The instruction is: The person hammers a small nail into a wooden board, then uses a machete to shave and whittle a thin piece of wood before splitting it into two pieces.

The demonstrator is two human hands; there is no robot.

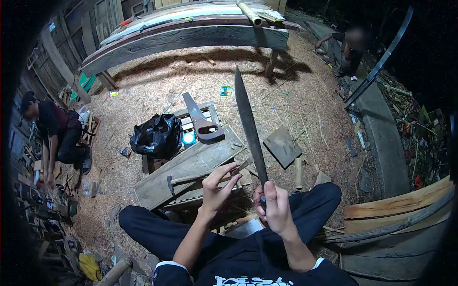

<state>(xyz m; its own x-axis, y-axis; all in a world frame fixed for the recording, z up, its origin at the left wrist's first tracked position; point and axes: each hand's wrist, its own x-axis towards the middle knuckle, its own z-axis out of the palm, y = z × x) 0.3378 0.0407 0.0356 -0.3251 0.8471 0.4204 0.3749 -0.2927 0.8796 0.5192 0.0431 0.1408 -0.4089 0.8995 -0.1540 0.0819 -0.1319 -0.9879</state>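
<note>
A long machete [248, 114] points up and away from me, its dark blade wide in the middle and pointed at the tip. My right hand [276, 207] is wrapped around its handle. My left hand [219, 188] is to the left of the blade, thumb and fingers curled around one end of a short thin strip [246, 164], whose material I cannot tell. The strip's far end overlaps the machete blade in this view. Below and left of my left hand, a hammer [171, 186] lies on a wooden board [191, 167].
A handsaw [202, 121], a black plastic bag [156, 136] and a round blue-white item [189, 138] rest beyond the board. A square wooden piece [282, 147] lies on the shavings-covered ground. A long workbench [191, 40] stands ahead. One person [62, 128] crouches left, another [350, 47] far right.
</note>
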